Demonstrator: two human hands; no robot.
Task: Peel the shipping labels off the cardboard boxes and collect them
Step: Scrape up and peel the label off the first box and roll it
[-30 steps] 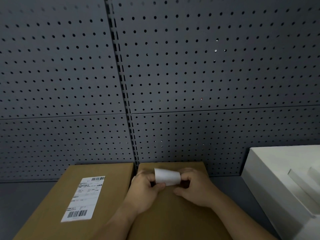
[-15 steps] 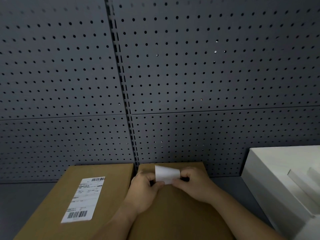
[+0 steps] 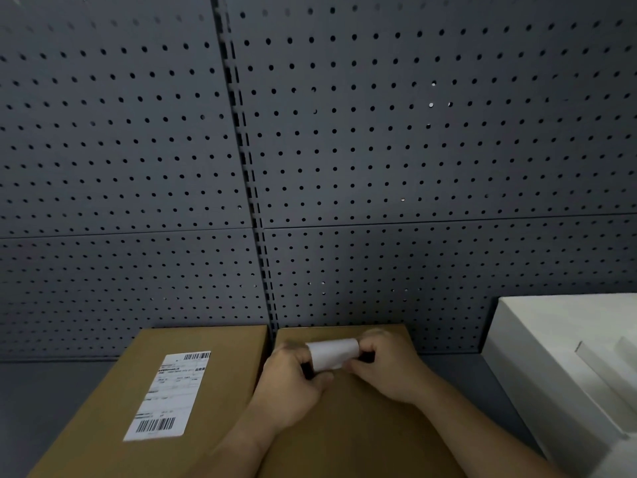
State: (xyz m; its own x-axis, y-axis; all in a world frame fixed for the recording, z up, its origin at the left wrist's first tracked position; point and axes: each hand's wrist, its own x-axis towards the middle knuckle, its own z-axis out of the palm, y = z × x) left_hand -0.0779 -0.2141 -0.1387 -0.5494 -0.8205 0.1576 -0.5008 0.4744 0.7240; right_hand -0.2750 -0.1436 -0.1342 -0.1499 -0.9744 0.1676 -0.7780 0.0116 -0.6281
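Observation:
Two brown cardboard boxes stand side by side against the wall. The left box carries a white shipping label with barcodes, stuck flat on its top. Above the right box, a peeled white label is curled into a roll. My left hand pinches its left end and my right hand pinches its right end. The roll's underside is hidden by my fingers.
A dark grey pegboard wall rises right behind the boxes. A white open box or tray with white pieces inside stands at the right. The grey shelf surface shows left of the boxes.
Both hands have kept hold of the peeled label and worked it into a tighter roll; the view has shifted slightly. The left box's label is unchanged.

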